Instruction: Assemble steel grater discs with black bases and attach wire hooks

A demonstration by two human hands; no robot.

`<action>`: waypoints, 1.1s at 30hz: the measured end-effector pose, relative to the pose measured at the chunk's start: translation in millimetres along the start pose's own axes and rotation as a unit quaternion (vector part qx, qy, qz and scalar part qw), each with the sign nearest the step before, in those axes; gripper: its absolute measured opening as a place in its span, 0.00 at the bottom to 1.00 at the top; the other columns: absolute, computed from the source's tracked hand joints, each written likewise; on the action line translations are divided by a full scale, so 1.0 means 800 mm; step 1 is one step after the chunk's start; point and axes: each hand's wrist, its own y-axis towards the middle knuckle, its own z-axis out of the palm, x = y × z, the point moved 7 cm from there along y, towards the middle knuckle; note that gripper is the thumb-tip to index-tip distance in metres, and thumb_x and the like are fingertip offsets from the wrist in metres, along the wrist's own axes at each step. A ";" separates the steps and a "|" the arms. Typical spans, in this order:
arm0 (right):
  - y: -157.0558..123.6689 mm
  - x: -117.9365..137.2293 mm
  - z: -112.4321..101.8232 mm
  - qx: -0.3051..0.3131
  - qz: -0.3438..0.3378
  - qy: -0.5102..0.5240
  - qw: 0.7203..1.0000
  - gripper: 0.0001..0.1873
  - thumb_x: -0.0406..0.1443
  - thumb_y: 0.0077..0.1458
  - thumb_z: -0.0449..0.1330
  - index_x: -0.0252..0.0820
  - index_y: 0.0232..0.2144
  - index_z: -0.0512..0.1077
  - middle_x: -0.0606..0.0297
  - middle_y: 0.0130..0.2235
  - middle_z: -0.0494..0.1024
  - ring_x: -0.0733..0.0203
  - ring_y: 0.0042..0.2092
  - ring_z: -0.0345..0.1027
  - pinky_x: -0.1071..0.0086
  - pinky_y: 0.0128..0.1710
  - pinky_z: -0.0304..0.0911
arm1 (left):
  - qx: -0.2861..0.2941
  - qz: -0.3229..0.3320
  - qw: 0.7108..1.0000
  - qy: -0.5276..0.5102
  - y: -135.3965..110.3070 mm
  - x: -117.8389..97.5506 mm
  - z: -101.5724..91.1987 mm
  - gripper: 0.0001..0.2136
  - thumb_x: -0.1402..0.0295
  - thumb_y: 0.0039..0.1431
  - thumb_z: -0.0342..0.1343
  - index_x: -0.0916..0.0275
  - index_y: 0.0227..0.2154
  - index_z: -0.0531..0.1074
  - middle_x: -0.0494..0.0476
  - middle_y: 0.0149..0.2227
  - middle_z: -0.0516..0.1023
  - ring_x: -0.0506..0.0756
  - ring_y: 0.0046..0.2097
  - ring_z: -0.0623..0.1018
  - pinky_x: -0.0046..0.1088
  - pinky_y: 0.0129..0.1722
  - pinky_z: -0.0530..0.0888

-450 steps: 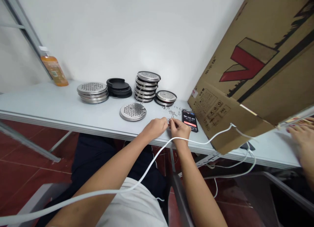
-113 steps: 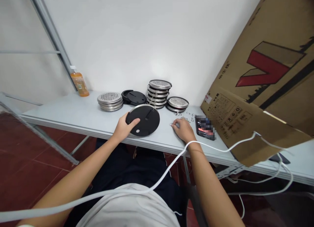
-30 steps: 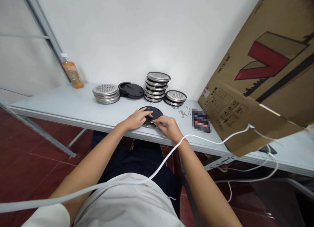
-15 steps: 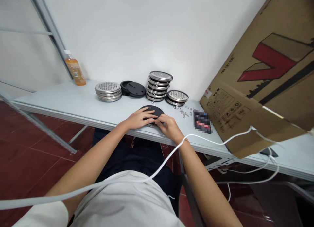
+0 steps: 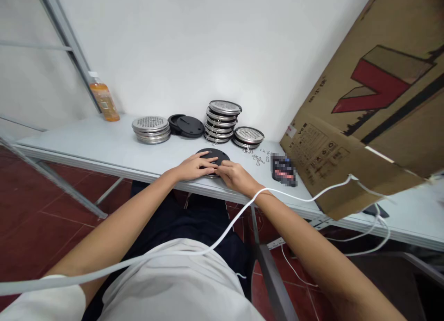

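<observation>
A black round disc (image 5: 214, 155) lies flat on the white table (image 5: 104, 145), on top of a metal perforated disc whose rim shows beneath it. My left hand (image 5: 194, 166) rests on the black disc's near left side, fingers laid flat over it. My right hand (image 5: 236, 175) presses at the disc's near right edge, fingers bunched together; what they pinch is hidden. Small wire clips (image 5: 258, 159) lie scattered just right of the disc.
At the back stand a pile of perforated metal discs (image 5: 151, 128), black discs (image 5: 187, 126), a taller clipped stack (image 5: 222, 121) and a low stack (image 5: 248, 137). A phone (image 5: 283, 169), a leaning cardboard box (image 5: 367, 108), an orange bottle (image 5: 103, 99) and a white cable (image 5: 305, 200) are nearby.
Both hands stay on the black disc. My right hand has shifted slightly along the disc's near right edge and its forearm has swung outward to the right.
</observation>
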 end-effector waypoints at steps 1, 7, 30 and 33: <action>-0.001 0.000 0.001 -0.001 -0.005 -0.004 1.000 0.15 0.33 0.66 0.48 0.39 0.33 0.74 0.64 0.28 0.65 0.64 0.31 0.59 0.72 0.31 0.55 | 0.006 0.003 1.000 0.015 0.000 0.000 0.001 0.18 0.51 0.64 0.50 0.47 0.52 0.75 0.46 0.65 0.63 0.62 0.71 0.50 0.45 0.67 0.51; -0.007 0.004 0.002 0.008 -0.023 -0.033 0.999 0.15 0.32 0.66 0.48 0.39 0.38 0.75 0.64 0.29 0.66 0.64 0.30 0.58 0.72 0.30 0.54 | 0.002 0.012 0.998 0.061 0.001 -0.003 0.003 0.19 0.49 0.64 0.48 0.48 0.50 0.77 0.46 0.64 0.64 0.61 0.70 0.51 0.44 0.67 0.53; -0.052 -0.037 -0.004 -0.044 0.239 0.203 0.948 0.09 0.40 0.52 0.63 0.38 0.30 0.78 0.67 0.23 0.71 0.66 0.25 0.60 0.71 0.27 0.57 | -0.073 0.020 0.996 -0.049 -0.004 -0.008 -0.008 0.26 0.51 0.52 0.62 0.55 0.53 0.75 0.56 0.61 0.70 0.64 0.68 0.58 0.46 0.65 0.58; -0.055 -0.041 -0.001 -0.015 0.272 0.259 0.927 0.17 0.45 0.54 0.61 0.37 0.23 0.76 0.67 0.20 0.69 0.67 0.24 0.57 0.72 0.24 0.52 | -0.097 0.006 0.991 -0.091 -0.005 -0.003 -0.013 0.20 0.54 0.57 0.59 0.58 0.49 0.78 0.58 0.58 0.73 0.63 0.67 0.61 0.45 0.66 0.57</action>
